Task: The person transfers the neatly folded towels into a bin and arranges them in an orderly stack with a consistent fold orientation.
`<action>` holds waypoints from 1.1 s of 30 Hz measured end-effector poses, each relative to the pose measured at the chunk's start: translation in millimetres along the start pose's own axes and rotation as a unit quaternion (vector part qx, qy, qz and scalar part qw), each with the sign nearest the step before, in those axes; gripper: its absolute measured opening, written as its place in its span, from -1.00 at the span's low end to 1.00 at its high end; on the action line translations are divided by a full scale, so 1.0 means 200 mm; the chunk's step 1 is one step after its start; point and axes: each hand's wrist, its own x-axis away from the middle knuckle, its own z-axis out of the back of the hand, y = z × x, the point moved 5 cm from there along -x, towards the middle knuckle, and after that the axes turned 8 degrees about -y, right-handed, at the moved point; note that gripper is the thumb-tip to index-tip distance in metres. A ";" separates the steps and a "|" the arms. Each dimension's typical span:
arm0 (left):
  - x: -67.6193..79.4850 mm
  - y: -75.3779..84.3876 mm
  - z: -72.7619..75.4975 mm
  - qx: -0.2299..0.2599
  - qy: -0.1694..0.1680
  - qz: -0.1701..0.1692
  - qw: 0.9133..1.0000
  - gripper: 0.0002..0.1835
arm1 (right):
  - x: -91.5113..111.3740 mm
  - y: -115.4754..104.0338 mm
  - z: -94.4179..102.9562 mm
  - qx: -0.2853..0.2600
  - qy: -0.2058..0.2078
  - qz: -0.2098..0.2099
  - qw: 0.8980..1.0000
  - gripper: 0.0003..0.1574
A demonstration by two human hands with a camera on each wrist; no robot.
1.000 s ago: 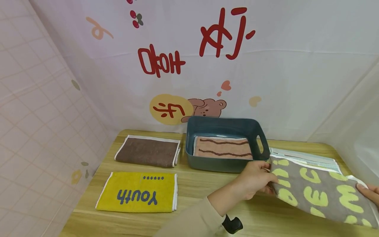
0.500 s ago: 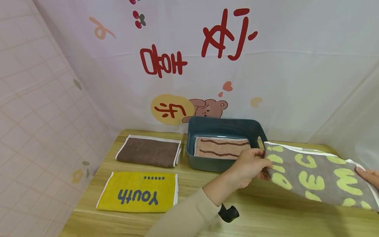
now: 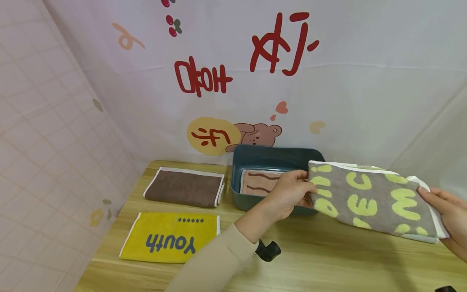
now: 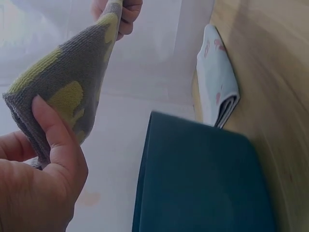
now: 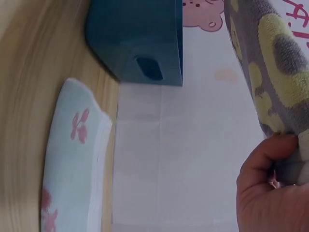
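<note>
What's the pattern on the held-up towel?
The held towel is grey with yellow-green lettering; it shows best in the head view.

The grey towel (image 3: 381,202) barred the gap between left hand (image 3: 290,192) and right hand (image 3: 448,215). Just beyond the left hand stood the basket (image 3: 277,157), the backdrop (image 3: 372,105) behind it. The pale towel (image 5: 72,150) lay beyond the grey one. Left of the hands, room lay over the brown towel (image 3: 184,187), while a sleeve (image 3: 215,259) crossed the yellow towel (image 3: 164,227). Nearer than the hands, bare surface (image 3: 328,259) offered passage.

Folded grey towel (image 3: 383,198), yellow-green-lettered, white-edged; held aloft, slightly tilted, above the wooden table (image 3: 328,259)
</note>
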 end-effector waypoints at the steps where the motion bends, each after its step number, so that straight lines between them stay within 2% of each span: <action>1: 0.00 0.01 0.01 -0.001 0.000 -0.002 1.000 -0.80 | -0.01 0.00 -0.01 0.003 0.000 0.003 1.000 -0.75; 8: 0.03 0.06 0.13 -0.009 0.002 -0.008 1.000 -0.76 | -0.09 0.00 -0.13 0.044 -0.006 -0.003 0.999 -0.75; 12: 0.04 0.09 0.20 -0.014 0.009 -0.004 1.000 -0.73 | -0.15 0.02 -0.20 0.030 -0.021 0.000 0.999 -0.72; 18: 0.05 0.11 0.30 -0.022 0.024 -0.002 0.999 -0.71 | -0.22 0.03 -0.29 0.040 -0.014 -0.009 0.999 -0.71; 21: 0.05 0.12 0.34 -0.026 0.033 -0.002 0.999 -0.71 | -0.25 0.03 -0.32 0.022 -0.014 -0.018 0.999 -0.71; 25: 0.05 0.12 0.38 -0.029 0.052 0.000 0.998 -0.74 | -0.30 0.04 -0.35 0.015 -0.010 -0.033 0.999 -0.71; 33: 0.04 0.13 0.47 -0.040 0.103 -0.009 0.994 -0.80 | -0.43 0.08 -0.43 0.082 0.011 -0.062 0.995 -0.66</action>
